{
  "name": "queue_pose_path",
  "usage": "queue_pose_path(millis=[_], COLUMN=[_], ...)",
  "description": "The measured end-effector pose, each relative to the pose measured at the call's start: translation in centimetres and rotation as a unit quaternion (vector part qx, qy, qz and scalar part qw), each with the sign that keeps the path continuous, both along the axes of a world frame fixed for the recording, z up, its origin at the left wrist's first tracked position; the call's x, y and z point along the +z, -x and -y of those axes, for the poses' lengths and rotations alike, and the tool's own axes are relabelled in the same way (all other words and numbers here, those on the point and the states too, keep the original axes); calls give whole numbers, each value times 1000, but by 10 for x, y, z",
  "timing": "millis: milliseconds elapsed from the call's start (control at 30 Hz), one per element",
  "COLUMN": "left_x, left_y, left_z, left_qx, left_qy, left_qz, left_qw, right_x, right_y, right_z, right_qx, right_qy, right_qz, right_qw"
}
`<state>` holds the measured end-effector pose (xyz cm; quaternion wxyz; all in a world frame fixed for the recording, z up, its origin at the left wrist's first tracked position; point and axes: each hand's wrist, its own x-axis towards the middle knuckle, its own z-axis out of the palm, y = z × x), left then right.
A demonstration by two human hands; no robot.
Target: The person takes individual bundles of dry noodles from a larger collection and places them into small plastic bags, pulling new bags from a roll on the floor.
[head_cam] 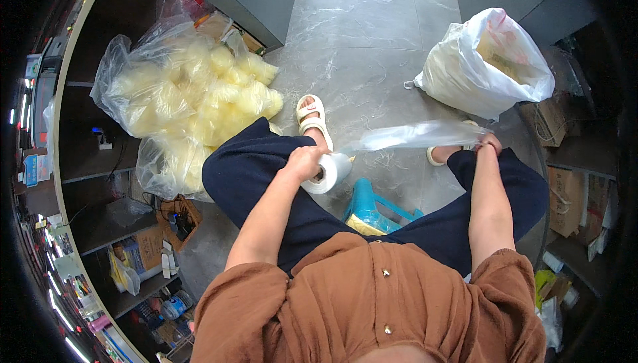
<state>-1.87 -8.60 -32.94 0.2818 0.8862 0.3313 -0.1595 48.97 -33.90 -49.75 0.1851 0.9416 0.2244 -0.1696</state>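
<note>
My left hand [305, 162] is closed on a roll of clear plastic film or bags [335, 173] above my left thigh. From the roll a blurred clear plastic strip [418, 135] stretches across to the right, over the floor between my knees. Its far end is gripped in my right hand [488, 144], near my right knee. Beyond my left knee lie large clear plastic bags full of pale yellow bundles [199, 89]. A white woven sack [463, 74] stands with its mouth open beyond my right foot; pale material shows inside.
Under me is a blue plastic stool [366, 203]. Thin strands lie scattered on the grey tiled floor [349, 79]. Dark shelves [107, 231] with boxes and a water bottle [174, 307] curve along the left. On the right, more shelves hold cardboard boxes [565, 198].
</note>
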Motion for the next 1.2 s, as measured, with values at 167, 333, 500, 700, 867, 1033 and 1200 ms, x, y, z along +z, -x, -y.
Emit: queue_pose_path(millis=[167,333,500,700,867,1033,1200], left_x=[-12,3,2,-7,1,15,-9], left_y=[-1,-14,-17,-13,-23,-43,-36], left_z=[-12,-9,-12,-3,-4,-10,5], left_qx=[-69,1,-25,-23,-125,-198,-42], left_qy=[1,5,-13,-9,-32,-59,-70], left_qz=[37,-18,-8,18,5,-13,94], left_qw=[997,1000,1000,1000,992,978,992], right_x=[45,143,185,139,127,134,135], right_y=[-92,50,234,338,331,311,300], right_z=[41,-88,-136,-170,-175,-170,-158], right_qx=[-268,-213,319,434,445,419,383], right_qy=[-239,-774,-453,-248,-275,-347,-407], right_qz=[-49,-121,-380,-324,-275,-272,-267], right_qw=[932,584,741,804,807,794,785])
